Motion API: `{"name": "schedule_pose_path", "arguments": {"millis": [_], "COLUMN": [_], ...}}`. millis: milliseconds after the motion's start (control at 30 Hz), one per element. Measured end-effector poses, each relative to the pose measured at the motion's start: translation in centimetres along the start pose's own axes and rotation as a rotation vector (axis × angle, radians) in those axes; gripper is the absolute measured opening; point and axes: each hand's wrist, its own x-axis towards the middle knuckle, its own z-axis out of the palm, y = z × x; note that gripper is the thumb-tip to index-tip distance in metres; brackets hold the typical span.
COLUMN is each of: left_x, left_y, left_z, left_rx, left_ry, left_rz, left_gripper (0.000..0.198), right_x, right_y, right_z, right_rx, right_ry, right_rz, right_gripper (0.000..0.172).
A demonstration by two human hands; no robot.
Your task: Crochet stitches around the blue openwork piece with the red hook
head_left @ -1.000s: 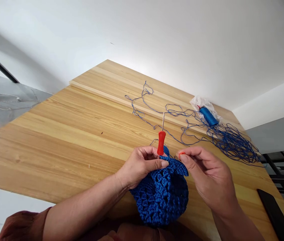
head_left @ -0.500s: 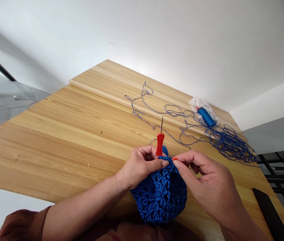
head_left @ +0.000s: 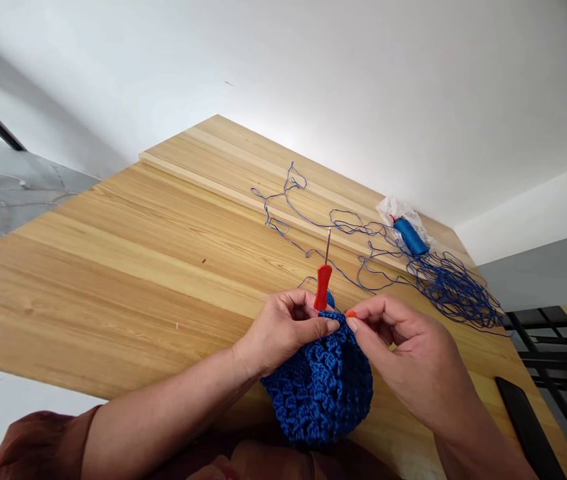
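A round blue crocheted piece [head_left: 321, 387] hangs over the near edge of the wooden table [head_left: 128, 267]. My left hand [head_left: 283, 330] pinches its upper rim and also holds a crochet hook with a red handle [head_left: 322, 287], metal tip pointing away from me. My right hand [head_left: 408, 357] is closed in a pinch at the same rim, thumb and forefinger on a small orange thing [head_left: 350, 313] I cannot name. Blue yarn [head_left: 343, 273] runs from the piece across the table.
A spool of blue yarn [head_left: 411, 237] lies on a clear plastic wrapper at the far right, with a tangle of loose blue yarn [head_left: 456, 287] beside it. A dark flat object [head_left: 526, 420] lies at the table's right edge. A white wall stands behind.
My right hand moved left, bringing the small orange thing from a little apart to right against the rim beside my left thumb. The left hand and hook barely moved.
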Motion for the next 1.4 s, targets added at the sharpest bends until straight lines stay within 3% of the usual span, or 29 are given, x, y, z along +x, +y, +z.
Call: {"name": "schedule_pose_path", "arguments": {"millis": [300, 500, 667, 1067, 1400], "left_x": [-0.1, -0.1, -0.1, -0.3, -0.4], "left_y": [0.2, 0.1, 0.0, 0.1, -0.7], "left_z": [0.3, 0.1, 0.1, 0.1, 0.3], "left_rx": [0.011, 0.011, 0.016, 0.060, 0.106], "left_ry": [0.016, -0.008, -0.010, 0.002, 0.029], "left_rz": [0.003, 0.027, 0.030, 0.016, 0.084], "left_gripper": [0.034, 0.033, 0.034, 0.032, 0.035], "right_x": [-0.1, -0.4, -0.6, -0.2, -0.1], "right_y": [-0.6, -1.2, -1.0, -1.4, -1.4], "right_z": [-0.3, -0.6, -0.6, -0.2, 0.0], "right_rx": [-0.071, -0.195, -0.214, -0.018, -0.036], "right_ry": [-0.067, 0.019, -0.010, -0.070, -0.082], "right_rz": [0.045, -0.085, -0.148, 0.053, 0.131], "right_gripper": [0.009, 0.007, 0.009, 0.007, 0.010]}}
